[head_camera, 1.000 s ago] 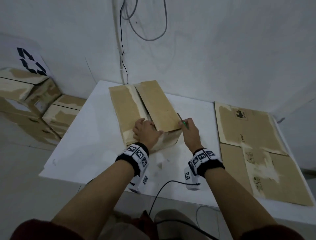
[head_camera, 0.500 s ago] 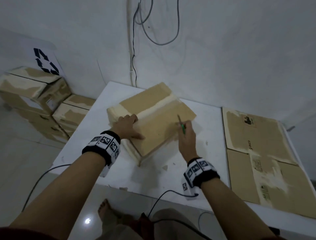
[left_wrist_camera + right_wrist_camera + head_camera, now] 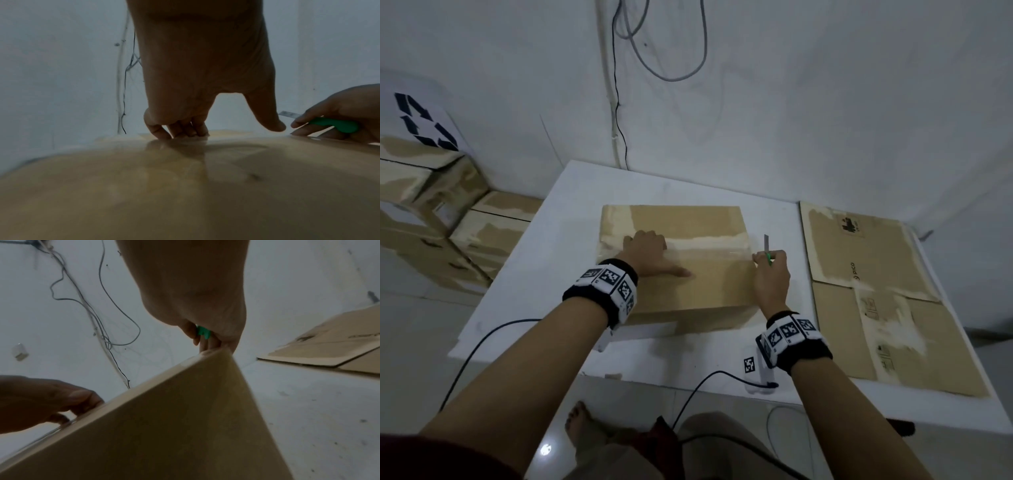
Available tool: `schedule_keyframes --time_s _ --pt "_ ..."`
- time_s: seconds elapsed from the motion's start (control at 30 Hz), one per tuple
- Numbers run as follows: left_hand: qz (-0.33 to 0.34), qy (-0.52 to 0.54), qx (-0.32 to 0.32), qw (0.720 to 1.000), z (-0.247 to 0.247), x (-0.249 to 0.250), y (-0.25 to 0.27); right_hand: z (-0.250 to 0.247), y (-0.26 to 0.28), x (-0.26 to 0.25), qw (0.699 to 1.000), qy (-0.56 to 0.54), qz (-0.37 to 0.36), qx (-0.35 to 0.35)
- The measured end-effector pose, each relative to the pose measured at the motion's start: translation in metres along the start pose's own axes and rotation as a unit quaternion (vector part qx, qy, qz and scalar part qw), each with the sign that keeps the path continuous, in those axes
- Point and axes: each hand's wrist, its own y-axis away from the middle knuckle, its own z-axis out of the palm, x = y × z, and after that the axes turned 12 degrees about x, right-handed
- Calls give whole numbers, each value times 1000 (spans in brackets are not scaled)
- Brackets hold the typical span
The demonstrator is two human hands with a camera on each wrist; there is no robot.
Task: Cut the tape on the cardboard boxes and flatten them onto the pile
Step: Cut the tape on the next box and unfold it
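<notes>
Box is sitting closed at the table center, clear tape running across its top. Your left hand is pressing down on the lid w/ fingertips on the tape, thumb out, gripping nothing. Your right hand is gripping the green-handled cutter at the box's right edge, blade pointing away from you. Flattened pile is lying on the table's right side, apart from the box.

Box mid-table; bare strip before flattened pile.
</notes>
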Motion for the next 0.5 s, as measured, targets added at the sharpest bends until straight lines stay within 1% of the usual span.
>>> schedule_keyframes --time_s 0.13,0.17,0.2,0.27,0.3,0.37,0.5 --pt "18 29 13 999 20 29 1 -13 -1 6 995 -31 5 -97" --pt "15 37 19 999 25 34 2 -18 -3 5 993 -23 -9 -117" --pt "10 46 26 999 29 37 4 -23 -6 3 991 2 -44 -128" --pt "7 65 43 997 35 39 6 -30 -16 -2 979 77 -144 -122" --pt "7 74 50 996 37 40 7 -32 -22 -5 972 99 -174 -121" --pt "10 88 59 994 38 39 9 -30 -31 -14 968 91 -185 -144" --pt "19 98 62 993 38 40 11 -17 -40 -36 947 96 -208 -226"
